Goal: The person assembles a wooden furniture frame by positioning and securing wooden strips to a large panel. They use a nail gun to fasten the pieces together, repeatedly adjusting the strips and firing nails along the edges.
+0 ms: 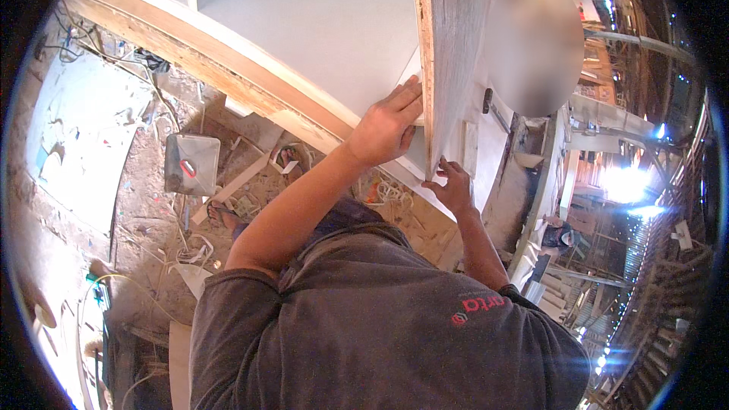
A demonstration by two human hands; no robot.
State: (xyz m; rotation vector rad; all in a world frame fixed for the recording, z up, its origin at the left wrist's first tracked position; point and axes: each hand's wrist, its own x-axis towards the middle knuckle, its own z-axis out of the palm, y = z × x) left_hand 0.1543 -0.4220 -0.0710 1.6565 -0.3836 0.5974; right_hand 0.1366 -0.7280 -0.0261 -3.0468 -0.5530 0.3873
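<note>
A tall wooden panel [456, 38] with a rough, pale edge stands upright on a wooden frame-like piece with light grey surfaces [319, 26]. My left hand [387, 125] lies against the panel's left side, fingers stretched out together and fingertips at its edge. Lower down, my right hand [453, 184] is at the panel's bottom corner, thumb on one side and fingers on the other, closed around it. The fingertips are partly hidden by the panel. Just right of the panel, a dark-headed tool like a hammer [493, 108] rests on a pale surface.
A square grey container [192, 159] with a red object in it sits on the littered floor at left, near wood strips [235, 182] and pale cord [199, 250]. A large white sheet [83, 137] lies further left. At right are a long trough-like wooden piece [524, 175] and stacked timber.
</note>
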